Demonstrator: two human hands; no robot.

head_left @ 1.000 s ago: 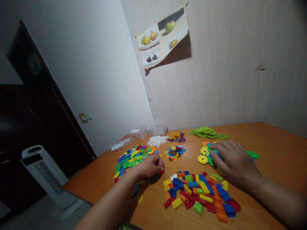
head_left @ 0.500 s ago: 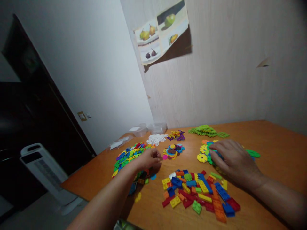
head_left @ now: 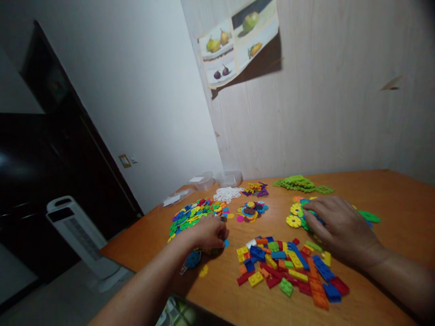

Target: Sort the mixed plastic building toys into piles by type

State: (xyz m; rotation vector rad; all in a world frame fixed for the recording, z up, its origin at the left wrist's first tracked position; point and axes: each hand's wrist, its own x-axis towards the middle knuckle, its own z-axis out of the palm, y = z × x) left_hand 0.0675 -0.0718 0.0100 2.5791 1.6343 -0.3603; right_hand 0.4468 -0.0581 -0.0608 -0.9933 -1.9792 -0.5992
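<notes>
My left hand (head_left: 211, 232) is low over the near right edge of a mixed pile of colourful plastic pieces (head_left: 185, 217). Its fingers are curled down together, and whatever they hold is hidden. A light blue disc (head_left: 226, 243) lies by its fingertips; a blue piece (head_left: 193, 259) and a yellow flower-shaped piece (head_left: 203, 270) lie nearer me. On the right, my right hand (head_left: 335, 224) rests over a heap of flower-shaped discs (head_left: 294, 221), thumb and fingers apart. It partly covers blue and green discs. Between my forearms lies a spread of toy building bricks (head_left: 272, 262).
Farther back on the wooden table (head_left: 251, 308) lie a smaller disc heap (head_left: 250, 212), white lattice pieces (head_left: 227, 194), purple and yellow pieces (head_left: 256, 189) and green lattice pieces (head_left: 299, 183). Clear plastic containers (head_left: 229, 178) stand by the wall. A white tower appliance (head_left: 79, 240) stands left.
My left hand has moved left and towards me, from the gap beside the mixed pile to its near edge. The right hand stays over the discs. The view has shifted slightly left.
</notes>
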